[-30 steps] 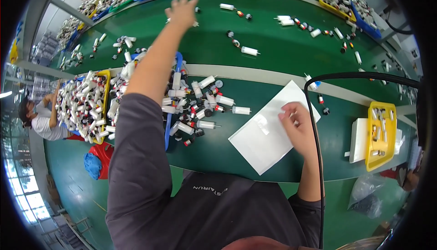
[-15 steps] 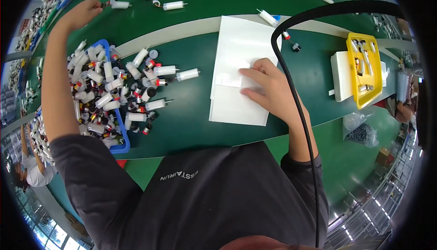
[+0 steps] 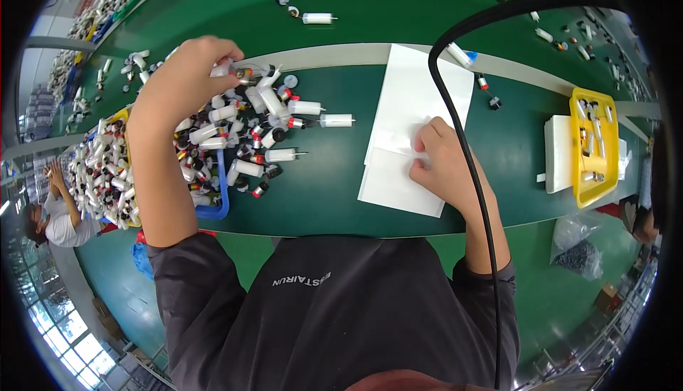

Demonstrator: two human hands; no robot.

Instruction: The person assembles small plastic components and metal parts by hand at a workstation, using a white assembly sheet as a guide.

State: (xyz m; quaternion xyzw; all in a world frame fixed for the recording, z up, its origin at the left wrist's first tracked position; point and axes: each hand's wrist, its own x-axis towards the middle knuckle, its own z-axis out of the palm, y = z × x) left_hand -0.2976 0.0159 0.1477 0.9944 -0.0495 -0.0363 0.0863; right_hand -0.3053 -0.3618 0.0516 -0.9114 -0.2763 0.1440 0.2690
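Parts (image 3: pixel 270 101) that we judge light, smooth and stiff, best taken by the white barrel (image 3: pixel 279 155), crowd the blue tray (image 3: pixel 225 195) at frame left, where we cannot tell whether our left hand (image 3: pixel 192 64) grips one, while our right hand (image 3: pixel 449 162) curls half-open, seemingly empty, over white sheets (image 3: pixel 427 81), centre-right.

Upper left on my feed, the left hand (image 3: pixel 192 67) half covers the piece (image 3: pixel 222 70) it holds; the black cable (image 3: pixel 512 9) hides some white paper (image 3: pixel 409 88) near centre; lower right, I can't tell what fills the clear bag (image 3: pixel 575 238).
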